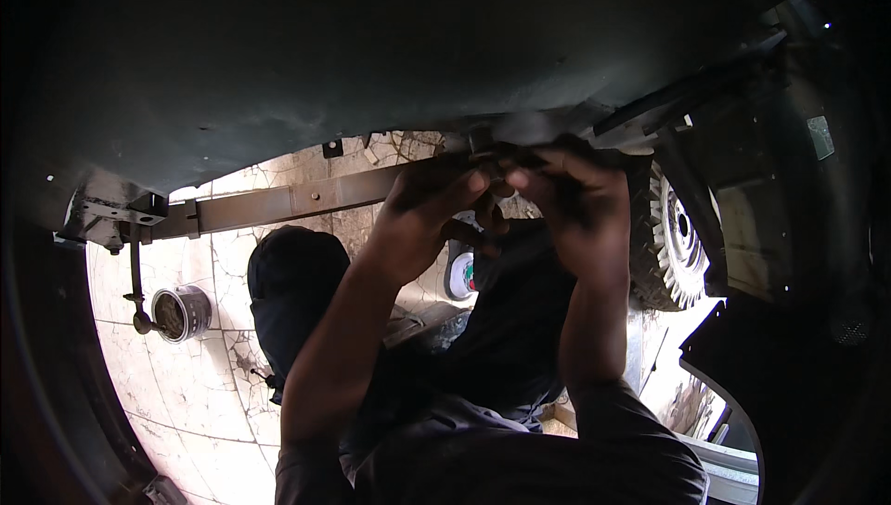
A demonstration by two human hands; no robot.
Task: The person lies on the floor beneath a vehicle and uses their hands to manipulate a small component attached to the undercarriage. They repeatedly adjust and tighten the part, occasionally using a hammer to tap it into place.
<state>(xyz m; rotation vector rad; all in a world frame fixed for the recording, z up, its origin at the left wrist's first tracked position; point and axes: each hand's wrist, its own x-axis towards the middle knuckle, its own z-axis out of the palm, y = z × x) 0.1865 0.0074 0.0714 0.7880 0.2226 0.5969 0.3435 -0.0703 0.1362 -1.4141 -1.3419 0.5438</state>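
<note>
Both my arms reach up to the shadowed underside of a vehicle. My left hand point(418, 217) is closed in a pinch, its thumb tip close to the right thumb. Facing it, my right hand point(587, 203) is closed too, with its fingers bent up against the dark metal. Whatever sits between the fingertips is small and lost in shadow. A long brown metal bar point(297, 199), like a leaf spring, runs from the left and ends behind my left hand. Just above both hands is the edge of a large dark panel point(278, 69).
A toothed-tread wheel point(682, 226) stands at the right. Below the bar's left end, a bracket point(116, 208) carries a hanging rod point(136, 273). An open tin can point(181, 313) rests on cracked floor tiles point(186, 394). Dark curved panels point(742, 226) close in the right side.
</note>
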